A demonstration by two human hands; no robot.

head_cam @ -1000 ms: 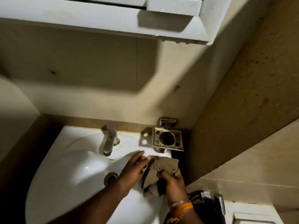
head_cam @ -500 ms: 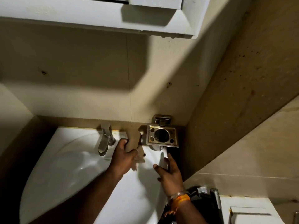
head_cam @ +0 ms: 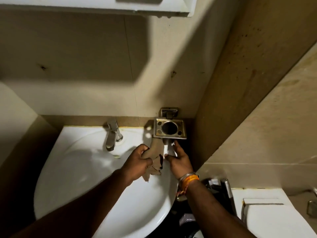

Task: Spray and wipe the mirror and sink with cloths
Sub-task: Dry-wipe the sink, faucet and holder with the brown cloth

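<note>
A white sink (head_cam: 72, 170) fills the lower middle of the view. My left hand (head_cam: 139, 162) grips a beige cloth (head_cam: 157, 151) against the sink's right rear rim, just below the metal holder. The cloth's loose end hangs down past my fingers. My right hand (head_cam: 180, 160) rests on the sink's right edge with fingers straight, holding nothing. The underside of the mirror cabinet (head_cam: 103, 6) shows along the top; the mirror face itself is out of sight.
A chrome tap (head_cam: 112, 134) stands at the sink's back centre. A metal wall holder (head_cam: 169, 128) juts out above the right rim. Brown tiled walls close in at the right. A toilet cistern (head_cam: 267, 213) and a hand sprayer (head_cam: 226, 188) sit at lower right.
The cloth passed from both hands to my left hand alone, and it moved back toward the rim under the holder. My right hand let go and settled on the sink's right edge.
</note>
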